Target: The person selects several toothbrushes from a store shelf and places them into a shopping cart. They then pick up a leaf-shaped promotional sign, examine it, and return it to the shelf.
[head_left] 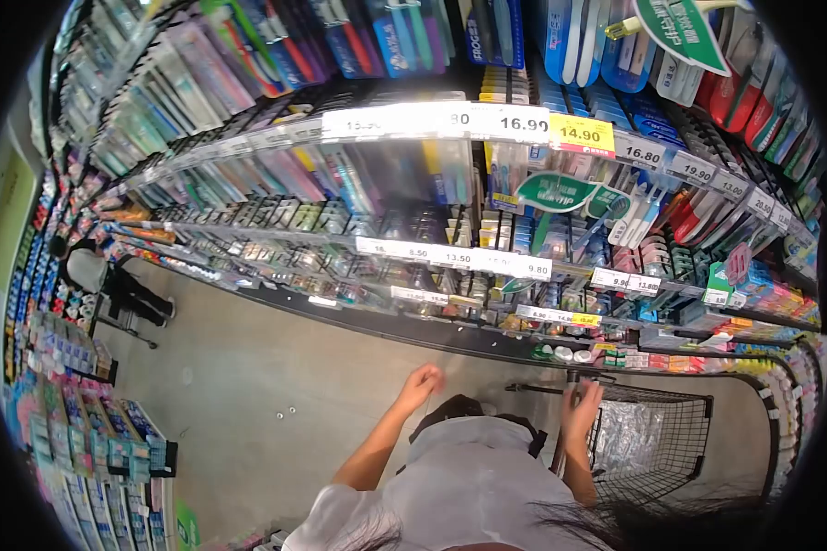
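Observation:
My left hand (423, 386) is in the air in front of the lowest shelf edge, to the left of my body. Its fingers are bent and smeared by motion, and I make out nothing in them. On the other side, my right hand (582, 409) is at the push bar of a wire shopping cart (705, 427), fingertips apart and pointing forward. Whether its palm rests on the bar is hidden. Inside the cart lies a shiny, clear-wrapped bundle (627, 436).
A long shelf holds packaged toothbrushes (413, 37) and small items behind price strips (515, 124). A yellow price tag (582, 135) reads 14.90. Another person (110, 280) stands far left by a cart. Display racks (110, 432) stand at lower left. Small white bits (287, 412) lie on the floor.

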Demonstrator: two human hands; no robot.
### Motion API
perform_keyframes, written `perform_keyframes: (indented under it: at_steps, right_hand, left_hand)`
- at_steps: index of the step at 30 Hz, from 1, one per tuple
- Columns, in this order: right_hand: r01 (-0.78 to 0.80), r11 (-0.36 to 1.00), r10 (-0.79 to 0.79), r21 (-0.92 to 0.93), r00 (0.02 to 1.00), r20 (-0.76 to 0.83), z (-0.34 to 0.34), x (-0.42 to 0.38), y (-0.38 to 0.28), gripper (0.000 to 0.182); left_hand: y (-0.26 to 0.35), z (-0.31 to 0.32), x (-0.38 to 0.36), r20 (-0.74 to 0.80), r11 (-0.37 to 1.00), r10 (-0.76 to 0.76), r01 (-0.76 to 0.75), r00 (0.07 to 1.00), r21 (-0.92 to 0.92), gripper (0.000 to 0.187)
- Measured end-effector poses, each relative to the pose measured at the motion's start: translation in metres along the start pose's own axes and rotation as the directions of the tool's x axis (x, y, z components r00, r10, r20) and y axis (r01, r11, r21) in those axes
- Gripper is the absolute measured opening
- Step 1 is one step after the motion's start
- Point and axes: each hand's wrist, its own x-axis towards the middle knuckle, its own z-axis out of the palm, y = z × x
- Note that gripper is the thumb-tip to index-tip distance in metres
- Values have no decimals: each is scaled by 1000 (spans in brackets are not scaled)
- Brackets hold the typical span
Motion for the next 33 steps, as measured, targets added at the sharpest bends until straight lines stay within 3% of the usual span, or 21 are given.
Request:
perform_keyframes:
  at_steps: [1, 2, 3, 4, 6, 7, 8, 9, 10, 11, 14, 18, 21, 22, 23, 25, 26, 29, 30, 31, 33]
  right_hand:
    - [18, 993, -25, 116, 998, 57, -13, 20, -23, 14]
    - [-81, 906, 8, 415, 985, 175, -25, 37, -47, 12]
    - [-202, 726, -4, 657, 955, 297, -42, 51, -75, 11]
    - [-221, 569, -116, 792, 932, 343, -71, 61, -117, 11]
    - [-187, 270, -467, 944, 833, 299, -147, 61, -190, 21]
    - [-145, 133, -666, 981, 719, 196, -182, 56, -214, 28]
    - [-258, -18, -807, 966, 574, 138, -209, 49, -234, 33]
    - [-510, -172, -980, 843, 178, -92, -223, 58, -259, 38]
    - [-634, -197, -965, 748, -10, -263, -237, 54, -274, 38]
    - [-697, -225, -931, 680, -53, -362, -254, 44, -286, 38]
    - [-826, -242, -846, 509, -76, -527, -290, 12, -309, 40]
    - [-881, -216, -818, 422, -72, -571, -322, -30, -320, 42]
    - [-877, -127, -699, 464, -252, -669, -320, -50, -319, 39]
    - [-865, -116, -683, 488, -288, -672, -314, -56, -319, 38]
    - [-858, -89, -657, 506, -331, -677, -305, -62, -319, 36]
    - [-873, -100, -685, 478, -287, -669, -273, -75, -308, 39]
    - [-880, -97, -725, 465, -258, -639, -255, -80, -302, 38]
    - [-912, -42, -927, 408, -117, -355, -189, -104, -266, 37]
    - [-859, 90, -986, 504, -8, 164, -168, -111, -217, 34]
    - [-819, 248, -769, 517, 158, 620, -138, -118, -170, 32]
    - [-752, 446, -704, 485, 40, 709, -108, -125, -174, 36]
  left_hand:
    - [-35, -17, -19, -107, 987, -59, 74, 993, 141, 20]
    - [-77, -34, -41, -220, 950, -99, 158, 970, 268, 21]
    - [-125, -50, -67, -370, 863, -178, 326, 912, 387, 27]
    - [-189, -67, -97, -515, 854, -259, 442, 817, 272, 29]
    - [-257, -77, -168, -581, 602, -462, 718, 670, 349, 32]
    - [-270, -68, -207, -579, 409, -427, 720, 694, 561, 33]
    - [-288, -60, -238, -546, 348, -413, 680, 729, 645, 33]
    - [-304, -52, -264, -516, 309, -398, 640, 759, 703, 33]
    - [-316, -44, -290, -502, 306, -398, 627, 767, 716, 33]
    - [-330, -37, -314, -492, 315, -403, 622, 771, 717, 33]
    - [-353, -17, -368, -485, 363, -418, 630, 768, 686, 33]
    - [-365, -24, -397, -498, 408, -325, 594, 804, 693, 33]
    - [-360, -69, -393, -460, 359, -69, 452, 885, 817, 34]
    - [-354, -88, -385, -557, 642, -210, 543, 804, 542, 30]
    - [-309, -77, -368, -716, 819, -448, 567, 536, -87, 24]
    - [-240, -74, -335, -797, 899, -305, 435, 521, -60, 25]
    - [-197, -73, -325, -782, 906, -265, 424, 565, 0, 27]
    - [-74, -58, -306, -662, 998, -3, 47, 750, 50, 18]
    - [-22, -43, -312, -586, 996, 87, -62, 805, 63, 16]
    - [33, -24, -324, -495, 978, 192, -210, 847, 19, 15]
    - [132, 16, -362, -293, 914, 384, -405, 875, -11, 15]
